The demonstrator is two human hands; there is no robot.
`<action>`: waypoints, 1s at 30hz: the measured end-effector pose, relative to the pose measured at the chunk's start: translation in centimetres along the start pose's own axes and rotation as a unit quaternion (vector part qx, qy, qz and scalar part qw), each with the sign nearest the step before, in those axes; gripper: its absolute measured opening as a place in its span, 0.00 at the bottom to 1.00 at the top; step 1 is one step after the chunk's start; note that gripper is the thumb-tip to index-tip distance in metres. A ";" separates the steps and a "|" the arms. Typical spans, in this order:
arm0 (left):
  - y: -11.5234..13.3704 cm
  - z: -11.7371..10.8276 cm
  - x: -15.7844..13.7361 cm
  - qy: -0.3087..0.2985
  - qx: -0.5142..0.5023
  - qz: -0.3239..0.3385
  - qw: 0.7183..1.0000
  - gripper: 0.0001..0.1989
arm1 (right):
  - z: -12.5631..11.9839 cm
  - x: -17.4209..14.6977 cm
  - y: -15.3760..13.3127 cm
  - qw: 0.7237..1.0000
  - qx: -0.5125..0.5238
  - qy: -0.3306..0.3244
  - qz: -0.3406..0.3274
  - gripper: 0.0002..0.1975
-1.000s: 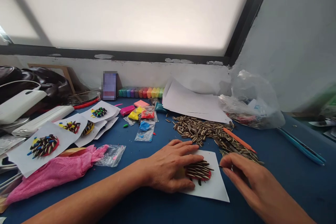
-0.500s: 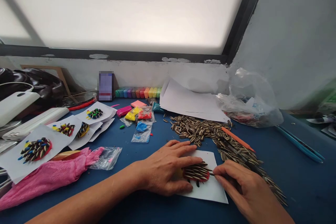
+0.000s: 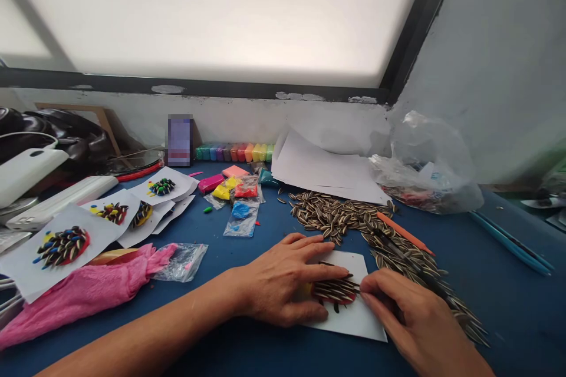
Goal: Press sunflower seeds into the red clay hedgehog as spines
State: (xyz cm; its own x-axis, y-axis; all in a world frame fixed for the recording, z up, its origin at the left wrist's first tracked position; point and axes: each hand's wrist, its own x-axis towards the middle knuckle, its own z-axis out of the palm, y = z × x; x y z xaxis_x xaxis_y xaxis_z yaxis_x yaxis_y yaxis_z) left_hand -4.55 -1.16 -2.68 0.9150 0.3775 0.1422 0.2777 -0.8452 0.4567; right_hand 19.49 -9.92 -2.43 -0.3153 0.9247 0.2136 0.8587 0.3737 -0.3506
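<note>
A white paper sheet (image 3: pixel 354 325) lies before me, bearing a red clay shape (image 3: pixel 352 299) stuck with striped sunflower seeds (image 3: pixel 333 290). Across the sheet's left part rests my left hand (image 3: pixel 294 283), fingers spread, the index finger and thumb on either side of the seeds. It covers part of a yellow bit at the shape's left end. At the right edge of the shape, my right hand (image 3: pixel 409 312) pinches a sunflower seed between thumb and forefinger, its tip at the clay. The pinched seed is mostly hidden by the fingertips.
A seed pile (image 3: pixel 327 212) with an orange pen (image 3: pixel 404 232) lies beyond the sheet. Clay packets (image 3: pixel 241 212) sit mid-table. Finished seed-and-clay papers (image 3: pixel 66 247) and a pink cloth (image 3: pixel 97 288) are left. A plastic bag (image 3: pixel 435 177), paper stack (image 3: pixel 327 165) and phone (image 3: pixel 180 141) stand behind.
The right hand's pinched seed has moved left, up against the clay's right edge. My left hand stays spread over the sheet. The whole view has shifted slightly.
</note>
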 end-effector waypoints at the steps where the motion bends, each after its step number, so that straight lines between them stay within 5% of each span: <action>1: 0.0 0.0 0.0 -0.001 0.001 -0.001 1.000 0.33 | 0.0 0.0 0.0 1.000 -0.002 0.000 -0.003 0.10; 21: 0.0 0.0 0.0 -0.001 0.002 0.004 1.000 0.32 | 0.7 0.1 -0.2 0.997 -0.065 0.018 -0.034 0.11; 30: 0.3 -0.4 -0.2 0.004 -0.024 -0.015 1.000 0.39 | -2.2 -0.4 2.0 0.984 -0.107 0.128 0.059 0.15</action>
State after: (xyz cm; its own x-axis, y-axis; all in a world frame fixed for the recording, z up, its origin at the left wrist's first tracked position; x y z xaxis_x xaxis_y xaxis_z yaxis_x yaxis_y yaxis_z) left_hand -4.74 -1.31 -2.25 0.9042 0.4050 0.1353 0.2897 -0.8146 0.5024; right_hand 22.17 -9.68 -1.21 -0.1189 0.9022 0.4147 0.9575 0.2147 -0.1926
